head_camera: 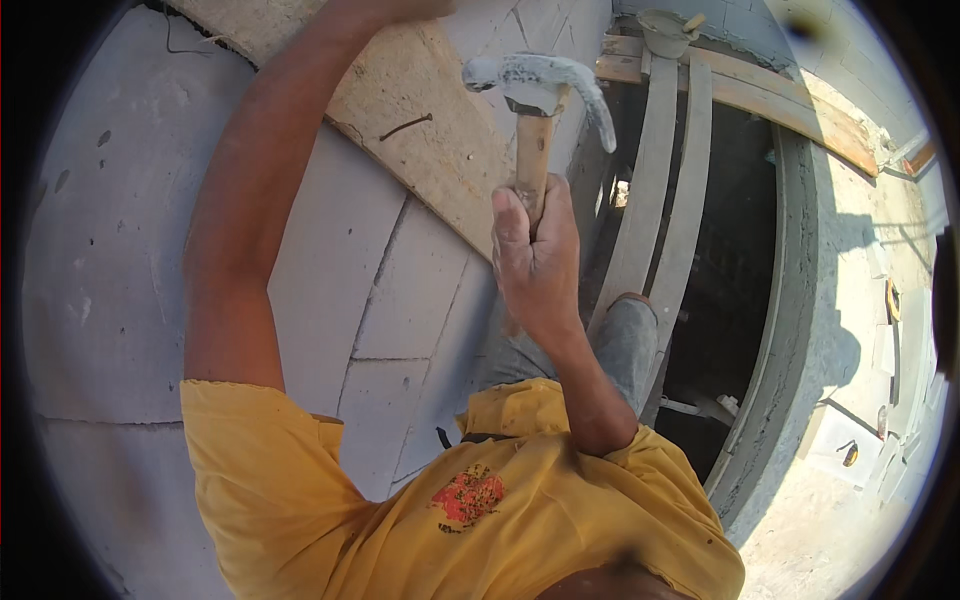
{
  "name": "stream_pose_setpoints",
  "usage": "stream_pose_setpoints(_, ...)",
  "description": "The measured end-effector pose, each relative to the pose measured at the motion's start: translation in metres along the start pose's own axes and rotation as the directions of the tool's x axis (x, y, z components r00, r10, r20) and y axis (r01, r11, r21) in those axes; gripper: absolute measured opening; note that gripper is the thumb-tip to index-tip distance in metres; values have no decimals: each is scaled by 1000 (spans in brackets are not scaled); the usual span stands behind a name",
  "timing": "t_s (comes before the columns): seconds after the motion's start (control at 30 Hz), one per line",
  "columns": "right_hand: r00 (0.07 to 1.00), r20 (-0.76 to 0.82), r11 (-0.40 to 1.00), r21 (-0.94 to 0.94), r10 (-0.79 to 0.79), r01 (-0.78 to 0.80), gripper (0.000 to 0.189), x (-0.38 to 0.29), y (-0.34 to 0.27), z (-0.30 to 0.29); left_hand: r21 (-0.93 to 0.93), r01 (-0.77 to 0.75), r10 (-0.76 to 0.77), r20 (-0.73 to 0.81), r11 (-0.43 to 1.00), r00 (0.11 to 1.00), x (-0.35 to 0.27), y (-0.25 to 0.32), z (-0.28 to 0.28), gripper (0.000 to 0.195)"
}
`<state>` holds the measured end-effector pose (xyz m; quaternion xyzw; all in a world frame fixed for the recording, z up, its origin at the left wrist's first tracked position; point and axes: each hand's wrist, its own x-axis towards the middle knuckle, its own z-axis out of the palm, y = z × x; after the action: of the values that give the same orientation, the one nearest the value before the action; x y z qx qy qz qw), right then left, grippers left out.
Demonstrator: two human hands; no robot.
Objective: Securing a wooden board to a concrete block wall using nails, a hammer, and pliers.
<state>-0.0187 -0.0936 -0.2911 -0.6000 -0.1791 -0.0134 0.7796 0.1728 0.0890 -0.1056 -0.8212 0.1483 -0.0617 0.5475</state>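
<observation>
My right hand (536, 247) grips the wooden handle of a claw hammer (532, 75) in front of my body. The hammer stands upright; its head is coated with whitish dust and its claw points right. My left arm reaches up along the left side. Only part of my left hand (424, 7) shows at the top edge, near a tan, mortar-stained board (450, 165), and its fingers are cut off. A long rusty nail (405, 126) juts from that board, left of the hammer. The board lies against a wall of pale grey blocks (405, 315).
Two narrow planks (645, 180) span a dark opening (727, 225) beneath my legs. Across the far end lie wider boards (765, 101), beside a mortar bucket (666, 36) with a handle sticking out. A concrete ledge (795, 300) borders the opening; a tape measure (850, 453) lies farther right.
</observation>
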Motion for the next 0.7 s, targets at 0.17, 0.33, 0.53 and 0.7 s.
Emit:
stream_pose_setpoints(0.17, 829, -551, 634, 607, -98, 479, 39, -5, -48, -65, -67, 29, -22, 97, 997, 995, -33, -20, -16, 32)
stream_pose_setpoints(0.33, 968, -239, 969, 210, -79, 131, 34, -28, 11, 12, -133, -76, 80, 29, 988, 996, -1, 16, -11, 32)
stream_pose_setpoints(0.53, 943, -322, 801, 584, 82, 129, 34, -3, -31, -55, -62, 37, -33, 55, 997, 998, -27, -22, -1, 31)
stream_pose_setpoints(0.7, 854, -512, 655, 677, 90, 336, 37, -4, -14, -11, -49, -9, 14, 102, 999, 995, -19, -21, -20, 32)
